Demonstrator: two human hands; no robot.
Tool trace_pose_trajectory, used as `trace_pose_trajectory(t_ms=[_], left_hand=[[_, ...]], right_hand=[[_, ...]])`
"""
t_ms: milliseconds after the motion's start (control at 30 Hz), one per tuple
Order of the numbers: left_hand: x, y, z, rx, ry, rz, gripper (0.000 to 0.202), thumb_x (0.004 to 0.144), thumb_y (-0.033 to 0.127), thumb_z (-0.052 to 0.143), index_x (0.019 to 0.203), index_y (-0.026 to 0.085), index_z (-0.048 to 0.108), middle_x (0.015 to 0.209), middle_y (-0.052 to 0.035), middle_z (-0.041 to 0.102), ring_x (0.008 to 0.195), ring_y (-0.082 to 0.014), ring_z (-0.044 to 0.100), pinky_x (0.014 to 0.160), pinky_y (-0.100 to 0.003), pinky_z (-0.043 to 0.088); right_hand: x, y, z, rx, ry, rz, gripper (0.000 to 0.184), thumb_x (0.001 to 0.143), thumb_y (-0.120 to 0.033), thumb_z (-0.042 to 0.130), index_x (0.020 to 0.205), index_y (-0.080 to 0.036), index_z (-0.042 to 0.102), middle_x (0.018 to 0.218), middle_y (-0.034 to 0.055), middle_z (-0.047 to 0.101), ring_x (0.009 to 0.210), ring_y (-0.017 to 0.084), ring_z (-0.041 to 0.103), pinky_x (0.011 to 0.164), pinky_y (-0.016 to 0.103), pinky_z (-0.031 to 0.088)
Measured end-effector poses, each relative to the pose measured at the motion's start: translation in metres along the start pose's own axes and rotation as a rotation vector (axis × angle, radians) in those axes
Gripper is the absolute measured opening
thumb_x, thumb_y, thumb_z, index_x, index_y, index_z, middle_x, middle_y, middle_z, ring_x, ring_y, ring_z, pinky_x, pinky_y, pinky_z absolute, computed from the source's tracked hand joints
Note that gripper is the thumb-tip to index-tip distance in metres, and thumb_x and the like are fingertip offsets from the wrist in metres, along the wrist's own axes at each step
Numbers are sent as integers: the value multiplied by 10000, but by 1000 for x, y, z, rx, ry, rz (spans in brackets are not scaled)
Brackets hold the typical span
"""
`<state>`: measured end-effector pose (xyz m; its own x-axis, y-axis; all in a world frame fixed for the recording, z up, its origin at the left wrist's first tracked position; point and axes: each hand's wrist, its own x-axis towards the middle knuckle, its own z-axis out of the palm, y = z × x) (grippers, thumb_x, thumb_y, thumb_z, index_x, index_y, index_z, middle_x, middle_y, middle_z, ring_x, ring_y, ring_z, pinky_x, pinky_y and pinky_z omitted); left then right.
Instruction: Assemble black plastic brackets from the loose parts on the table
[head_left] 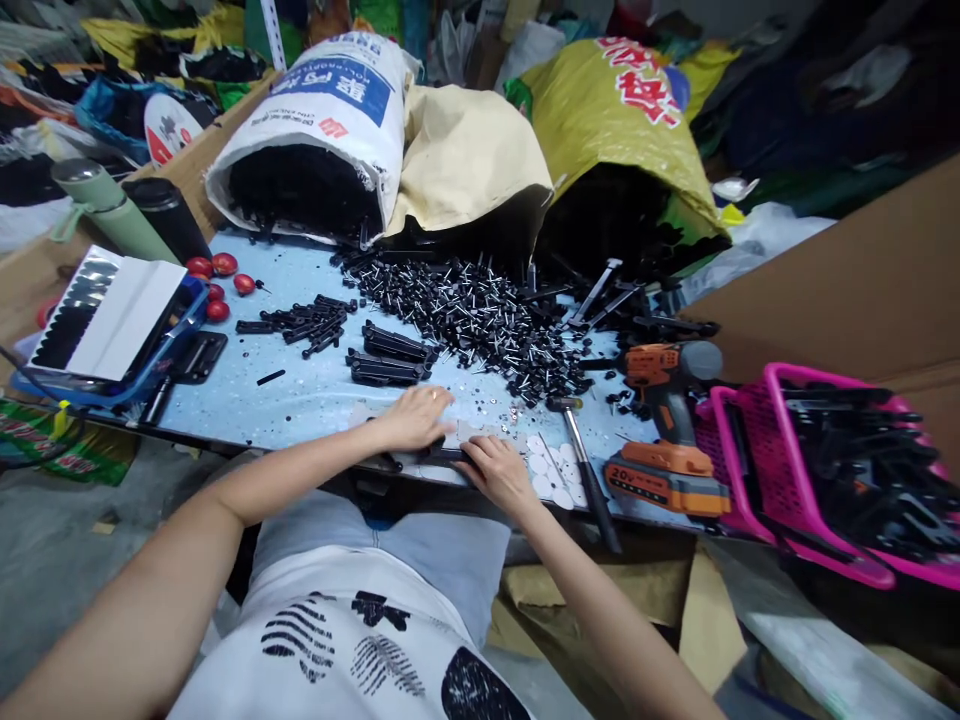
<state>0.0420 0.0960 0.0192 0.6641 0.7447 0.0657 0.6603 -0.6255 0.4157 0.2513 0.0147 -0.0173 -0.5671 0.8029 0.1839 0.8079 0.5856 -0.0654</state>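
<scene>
My left hand [415, 416] is over a grey metal plate [454, 432] at the near edge of the table, its fingers pressed together and angled right. Whatever they hold is hidden. A slim black plastic part [446, 455] lies between my hands, and the curled fingers of my right hand [498, 472] grip its right end. Just beyond my left hand lie stacked long black parts [390, 368]. Right of my right hand are white round discs [553, 478] and a hammer [589, 470] with a dark handle.
A large heap of black pieces with metal pins [472, 305] covers the table's middle, below open sacks [315, 125]. An orange cordless drill [667, 430] and pink baskets [780, 450] stand right. A blue tray [142, 385], red fruits [223, 264] and a green flask [112, 210] are left.
</scene>
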Motion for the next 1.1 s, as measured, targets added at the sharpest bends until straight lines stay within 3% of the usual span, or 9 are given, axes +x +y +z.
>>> trace_pose_trajectory(t_ms=[100,233,400,533,600,667,833,967,1100], left_hand=[[64,-21,-19,48,45,-403,311,924,200,369,1193,130,509,1212,-151,551,1153,-235,484,933,-358,398],[126,-57,-31,34,2,-575,261,819,94,514,1058,40,603,1086,-222,611,1097,-286,542,906,-394,420],[149,-71,-23,3,-26,-644,221,814,63,508,988,37,643,1033,-225,640,1038,-270,595,881,-392,437],[147,-69,-28,-10,14,-698,230,794,85,557,1007,29,622,1034,-222,632,1020,-251,599,852,-337,451],[137,-68,-35,-7,66,-694,243,805,99,540,1027,31,608,1078,-219,605,1022,-239,593,853,-312,447],[118,-69,-43,2,130,-663,257,837,123,487,1062,51,589,1148,-201,560,1034,-224,580,877,-303,436],[32,-71,-59,-5,342,-442,202,812,127,477,960,100,612,1051,-128,569,971,-210,572,879,-319,442],[-43,-63,-61,-134,213,-344,156,814,189,532,917,135,637,859,-62,643,823,-188,601,799,-301,468],[-85,-51,-46,-208,101,-273,217,887,261,465,864,160,655,845,-62,673,801,-190,615,758,-297,471]], right_hand=[[-9,1,4,64,6,53,317,936,-412,420,1082,-188,592,990,94,637,890,210,565,748,326,392],[9,13,-8,124,61,133,349,939,-404,401,1170,-196,560,1028,108,626,941,227,561,791,347,429],[100,61,-18,44,142,291,349,947,-349,354,1185,-169,535,1127,133,577,1052,234,509,857,343,424],[178,87,-13,-115,-1,610,335,917,-247,384,1217,-122,468,1132,179,547,1033,257,511,782,339,429],[195,95,-8,-120,-100,640,293,896,-198,397,1160,-109,489,1088,175,565,980,241,542,756,317,426],[195,104,-4,-121,-114,628,268,884,-188,410,1120,-110,512,1057,160,584,946,229,560,745,300,418],[166,126,8,-87,-34,574,297,867,-226,475,1138,-122,537,1082,151,585,894,207,557,729,283,384],[154,126,11,-12,23,505,275,880,-188,470,1123,-90,554,1043,155,584,811,159,529,722,287,351],[149,118,2,54,121,510,278,921,-290,440,1051,-93,587,1035,143,585,835,150,529,737,269,379]])
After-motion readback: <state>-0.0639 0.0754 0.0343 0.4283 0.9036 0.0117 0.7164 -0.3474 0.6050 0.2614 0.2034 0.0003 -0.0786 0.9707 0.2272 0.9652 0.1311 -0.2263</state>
